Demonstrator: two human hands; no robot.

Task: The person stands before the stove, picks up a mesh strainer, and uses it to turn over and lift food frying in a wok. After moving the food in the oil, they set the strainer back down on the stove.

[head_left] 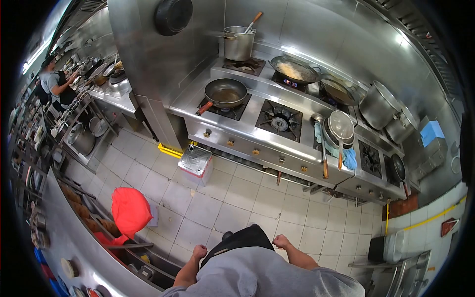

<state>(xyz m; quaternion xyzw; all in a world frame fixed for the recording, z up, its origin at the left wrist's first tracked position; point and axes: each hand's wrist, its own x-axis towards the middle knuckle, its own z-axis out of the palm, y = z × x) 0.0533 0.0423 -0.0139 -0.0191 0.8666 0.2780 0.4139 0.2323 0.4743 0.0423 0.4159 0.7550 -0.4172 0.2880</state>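
My left hand (pixel 200 251) hangs at my side by the black apron (pixel 235 242), its fingers curled in with nothing visible in them. On the other side of the apron, my right hand (pixel 281 241) is also closed, and no object shows in it. Both hands are well apart from the stove (pixel 297 156). A frying pan (pixel 225 93) with a red handle sits on a front burner. Behind it, a wok (pixel 294 69) of bubbling, pale food stands over a flame. A strainer (pixel 341 124) and a ladle (pixel 323 148) rest at a pot on the right.
A tall pot (pixel 239 44) and large pots (pixel 379 105) stand at the back. A lidded bin (pixel 195 163) and a red bag (pixel 129 210) are on the tiled floor. A steel counter (pixel 74 237) runs along the left. Farther off, another person (pixel 54 84) stands at a worktop.
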